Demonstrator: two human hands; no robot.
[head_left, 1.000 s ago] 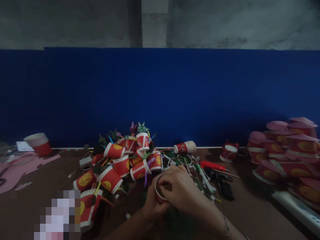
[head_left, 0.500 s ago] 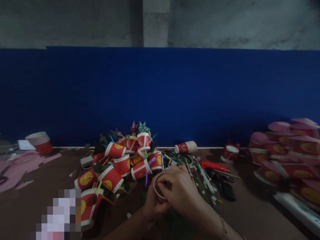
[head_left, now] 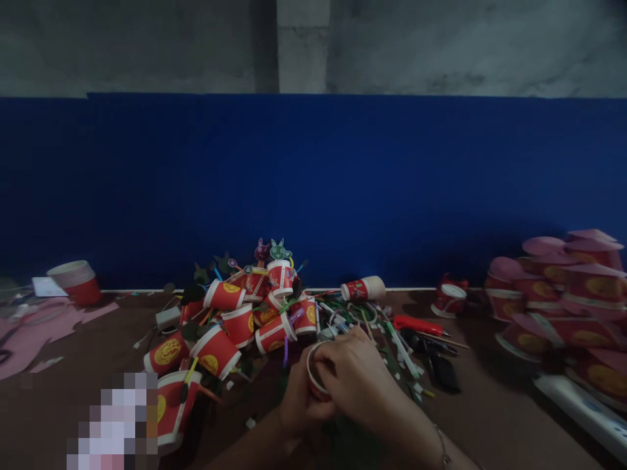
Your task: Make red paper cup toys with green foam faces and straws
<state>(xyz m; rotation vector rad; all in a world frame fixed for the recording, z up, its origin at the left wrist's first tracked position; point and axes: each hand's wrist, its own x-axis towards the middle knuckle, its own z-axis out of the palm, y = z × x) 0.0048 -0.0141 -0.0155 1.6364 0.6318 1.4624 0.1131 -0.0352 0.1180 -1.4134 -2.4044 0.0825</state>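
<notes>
A paper cup [head_left: 318, 386] with a white rim and red outside is tilted with its mouth towards me, low in the middle of the head view. My left hand [head_left: 298, 401] is wrapped round its left side and underside. Over the right of the rim curls my right hand [head_left: 353, 372], closed, with bent fingers reaching into the mouth and others over the edge. Those fingers hide much of the inside, so I cannot tell if they pinch anything small there. Just beyond lies a heap of red paper cups [head_left: 238, 325] with bent straws and rabbit-face cutouts.
Right of my hands are a red-handled cutter [head_left: 418, 324], a black object [head_left: 445, 372], straws and paper scraps. Pink-topped cups [head_left: 543, 294] are piled at far right beside a white strip [head_left: 582, 408]. Stacked cups [head_left: 76, 282] and pink paper [head_left: 36, 333] occupy the left.
The cup and both hands have shifted very slightly right in view, and the cup's mouth is turned a little more sideways. My grip stays much the same.
</notes>
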